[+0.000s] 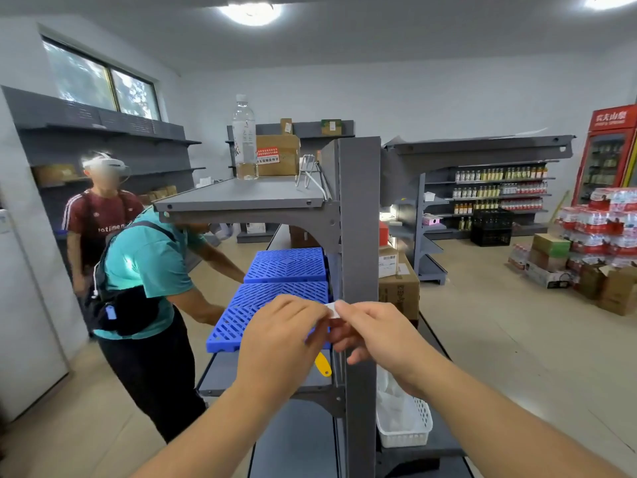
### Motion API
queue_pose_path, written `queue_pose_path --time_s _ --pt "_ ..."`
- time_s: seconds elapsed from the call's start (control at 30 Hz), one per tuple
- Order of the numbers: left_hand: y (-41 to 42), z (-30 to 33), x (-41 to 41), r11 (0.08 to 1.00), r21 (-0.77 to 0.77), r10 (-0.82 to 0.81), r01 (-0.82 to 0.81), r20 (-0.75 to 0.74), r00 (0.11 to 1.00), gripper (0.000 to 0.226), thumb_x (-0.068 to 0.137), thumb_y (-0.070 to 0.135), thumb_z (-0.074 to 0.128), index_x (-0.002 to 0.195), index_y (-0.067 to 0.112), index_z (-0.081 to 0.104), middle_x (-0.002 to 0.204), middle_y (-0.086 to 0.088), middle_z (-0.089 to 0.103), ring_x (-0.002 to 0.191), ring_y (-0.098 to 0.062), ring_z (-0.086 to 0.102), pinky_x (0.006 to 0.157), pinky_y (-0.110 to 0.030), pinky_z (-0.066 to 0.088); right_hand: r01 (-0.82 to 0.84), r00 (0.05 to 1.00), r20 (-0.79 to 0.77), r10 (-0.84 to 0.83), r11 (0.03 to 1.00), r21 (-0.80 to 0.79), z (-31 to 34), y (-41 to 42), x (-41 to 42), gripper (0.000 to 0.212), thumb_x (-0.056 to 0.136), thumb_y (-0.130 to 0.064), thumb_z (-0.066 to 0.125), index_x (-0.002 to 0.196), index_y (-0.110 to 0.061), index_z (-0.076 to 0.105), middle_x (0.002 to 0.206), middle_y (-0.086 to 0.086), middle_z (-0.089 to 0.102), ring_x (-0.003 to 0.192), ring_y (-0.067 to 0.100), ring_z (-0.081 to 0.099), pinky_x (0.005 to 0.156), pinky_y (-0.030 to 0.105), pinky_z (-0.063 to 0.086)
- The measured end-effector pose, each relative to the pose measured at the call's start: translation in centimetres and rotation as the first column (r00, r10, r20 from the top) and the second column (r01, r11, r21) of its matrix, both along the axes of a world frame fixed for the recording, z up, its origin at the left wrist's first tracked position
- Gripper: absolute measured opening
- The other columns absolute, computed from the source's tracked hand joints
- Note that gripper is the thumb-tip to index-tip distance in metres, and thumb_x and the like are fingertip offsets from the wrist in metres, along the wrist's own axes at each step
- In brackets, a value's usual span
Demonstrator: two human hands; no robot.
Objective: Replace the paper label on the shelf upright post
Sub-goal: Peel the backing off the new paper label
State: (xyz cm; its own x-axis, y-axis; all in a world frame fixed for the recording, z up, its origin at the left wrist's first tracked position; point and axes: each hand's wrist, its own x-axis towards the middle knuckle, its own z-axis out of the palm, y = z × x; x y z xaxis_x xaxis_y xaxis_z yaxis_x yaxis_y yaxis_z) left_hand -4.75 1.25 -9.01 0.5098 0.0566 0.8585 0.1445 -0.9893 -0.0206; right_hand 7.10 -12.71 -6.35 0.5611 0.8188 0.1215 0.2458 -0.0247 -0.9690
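A grey shelf upright post (pixel 358 208) stands straight ahead of me. In front of it, at about waist height, my left hand (pixel 279 336) and my right hand (pixel 375 332) meet. Between their fingertips is a small white paper label (pixel 333 310), pinched from both sides. Most of the label is hidden by my fingers. I cannot tell whether it touches the post. A yellow tag-shaped tool (pixel 323 364) shows just below my left hand, on the shelf.
Blue slatted plastic panels (pixel 282 281) lie on the middle shelf left of the post. A person in a teal shirt (pixel 148 270) bends over that shelf; another stands behind. A water bottle (pixel 244 139) stands on the top shelf. A white basket (pixel 406 426) sits lower right.
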Motion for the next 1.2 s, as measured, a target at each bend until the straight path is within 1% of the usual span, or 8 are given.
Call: queue_pose_path --time_s 0.17,0.3,0.4,0.47,0.63,0.7,0.77,1.2 --pt "-0.7 0.6 -1.0 0.997 -0.062 -0.050 0.051 0.017 0.999 0.022 0.091 0.024 0.063 0.102 0.016 0.080 0.101 0.006 0.078 0.095 -0.018 0.070 0.086 -0.034 0.055 -0.010 1.000 0.022 0.008 0.996 0.090 0.7 0.1 -0.5 0.026 0.103 -0.025 0.062 0.096 -0.008 0.080 0.089 0.015 0.080 0.070 0.011 0.069 0.062 0.027 0.057" --pt "-2.0 1.3 -2.0 0.928 -0.361 -0.047 0.090 0.127 0.991 0.024 0.090 0.023 0.061 0.112 0.020 0.070 0.110 0.014 0.067 0.106 -0.005 0.060 0.093 -0.020 0.047 0.018 0.999 0.043 -0.025 0.990 0.140 1.0 -0.1 -0.5 0.017 0.103 -0.016 0.062 0.098 -0.010 0.077 0.087 0.011 0.081 0.067 0.010 0.068 0.057 0.023 0.055" --pt "-2.8 2.6 -1.7 0.661 -0.731 -0.005 0.166 0.217 0.976 0.020 0.095 0.020 0.070 0.107 0.030 0.058 0.107 0.014 0.065 0.103 -0.005 0.064 0.084 -0.028 0.056 0.026 0.997 0.061 -0.037 0.985 0.169 1.2 -0.2 -0.4 0.015 0.103 -0.016 0.062 0.097 -0.013 0.076 0.085 0.008 0.081 0.065 0.008 0.067 0.056 0.022 0.054" --pt "-2.8 3.4 -1.3 0.459 -0.859 -0.038 0.227 0.237 0.971 0.019 0.095 0.024 0.072 0.110 0.031 0.062 0.107 0.008 0.072 0.101 -0.011 0.070 0.083 -0.035 0.060 0.023 0.996 0.077 -0.037 0.984 0.176 1.3 -0.4 -0.4 0.015 0.103 -0.017 0.062 0.096 -0.015 0.076 0.085 0.007 0.081 0.065 0.008 0.067 0.057 0.022 0.054" --pt "-3.5 4.2 -0.8 0.278 -0.888 -0.181 0.365 0.325 0.928 0.012 0.097 0.014 0.069 0.106 0.016 0.078 0.085 0.013 0.082 0.069 0.003 0.072 0.061 -0.012 0.052 -0.004 0.996 0.087 -0.012 0.984 0.181 1.8 -1.0 -0.7 0.016 0.103 -0.015 0.062 0.098 -0.012 0.077 0.086 0.009 0.081 0.066 0.008 0.067 0.058 0.021 0.056" --pt "-3.5 4.2 -0.6 0.201 -0.895 -0.164 0.399 0.371 0.914 0.013 0.097 0.012 0.069 0.106 0.008 0.078 0.077 0.010 0.080 0.055 0.003 0.065 0.057 -0.013 0.050 -0.026 0.998 0.067 0.013 0.980 0.198 1.9 -1.2 -0.7 0.015 0.102 -0.011 0.062 0.099 -0.009 0.077 0.085 0.010 0.081 0.068 0.009 0.068 0.058 0.023 0.056" --pt "-3.3 4.3 -0.3 0.149 -0.898 -0.133 0.415 0.397 0.908 0.016 0.097 0.016 0.071 0.108 0.009 0.079 0.088 0.004 0.081 0.053 0.001 0.062 0.063 -0.021 0.049 -0.039 0.998 0.047 0.029 0.973 0.229 2.0 -1.5 -0.6 0.013 0.099 -0.006 0.064 0.097 -0.008 0.076 0.083 0.009 0.081 0.068 0.011 0.068 0.058 0.024 0.055" --pt "-4.0 4.9 0.4 0.100 -0.885 -0.152 0.455 0.438 0.886 0.018 0.096 0.019 0.072 0.111 0.010 0.079 0.104 -0.003 0.080 0.053 0.000 0.062 0.068 -0.025 0.047 0.012 1.000 0.003 -0.014 0.941 0.337 2.6 -2.4 -0.3 0.017 0.099 -0.001 0.063 0.091 -0.011 0.074 0.072 0.003 0.077 0.063 0.010 0.066 0.055 0.021 0.051"
